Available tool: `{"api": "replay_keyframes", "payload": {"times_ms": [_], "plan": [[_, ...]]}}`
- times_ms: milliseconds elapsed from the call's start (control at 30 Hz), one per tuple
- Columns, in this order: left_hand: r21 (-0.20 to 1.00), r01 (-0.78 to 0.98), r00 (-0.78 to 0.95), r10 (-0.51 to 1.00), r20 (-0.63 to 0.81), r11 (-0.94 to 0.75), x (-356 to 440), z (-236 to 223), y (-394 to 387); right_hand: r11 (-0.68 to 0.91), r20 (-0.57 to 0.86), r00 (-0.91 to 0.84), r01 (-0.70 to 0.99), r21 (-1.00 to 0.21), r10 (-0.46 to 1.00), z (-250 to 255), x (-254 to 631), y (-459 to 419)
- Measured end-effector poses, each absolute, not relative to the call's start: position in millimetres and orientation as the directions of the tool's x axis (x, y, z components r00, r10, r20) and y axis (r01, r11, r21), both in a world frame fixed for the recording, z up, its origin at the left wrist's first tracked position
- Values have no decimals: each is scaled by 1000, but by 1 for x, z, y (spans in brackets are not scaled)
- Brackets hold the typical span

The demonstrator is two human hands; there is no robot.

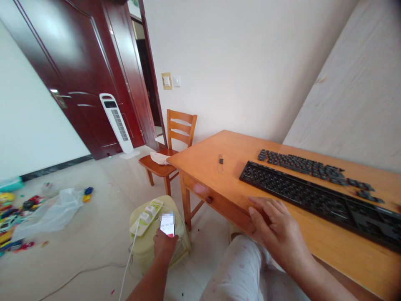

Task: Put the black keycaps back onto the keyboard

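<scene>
The wooden tabletop [200, 161] fills the right side, its far edge along the wall. By its left near corner stands a wooden chair [158, 168], and closer in, beside the table leg, a pale yellow stool [182, 238]. A long black keyboard [313, 205] lies along the tabletop's front edge, reaching toward the right; behind it, nearer the far edge, dark keycaps [300, 163] sit in rows. A power strip [150, 219] with white plugs lies along the stool's left edge. The hands are apart: the right hand [277, 228], seemingly bare of any object, has its fingers loosely extended at the tabletop's front edge, contact unclear; the left hand [164, 246] has thumb and fingers around the lower end of a lit phone [167, 223], over the stool's middle. A small black piece with thin wire loops [221, 161] lies between the tabletop's left edge and the keyboard.
</scene>
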State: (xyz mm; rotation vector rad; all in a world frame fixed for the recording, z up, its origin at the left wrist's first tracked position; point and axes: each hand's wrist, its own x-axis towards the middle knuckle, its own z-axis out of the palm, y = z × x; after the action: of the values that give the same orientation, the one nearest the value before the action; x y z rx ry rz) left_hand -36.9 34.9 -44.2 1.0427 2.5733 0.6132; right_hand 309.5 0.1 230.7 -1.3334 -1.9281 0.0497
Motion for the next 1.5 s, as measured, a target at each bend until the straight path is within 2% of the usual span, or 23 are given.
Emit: {"api": "replay_keyframes", "payload": {"times_ms": [533,1500], "plan": [[434,593,-670,715,-200,678,-35,-39,50,461,577,-160,780,-423,801,232,310,-2],[363,667,-636,751,-179,651,-36,-40,55,453,571,-147,774,-443,808,235,308,-4]]}}
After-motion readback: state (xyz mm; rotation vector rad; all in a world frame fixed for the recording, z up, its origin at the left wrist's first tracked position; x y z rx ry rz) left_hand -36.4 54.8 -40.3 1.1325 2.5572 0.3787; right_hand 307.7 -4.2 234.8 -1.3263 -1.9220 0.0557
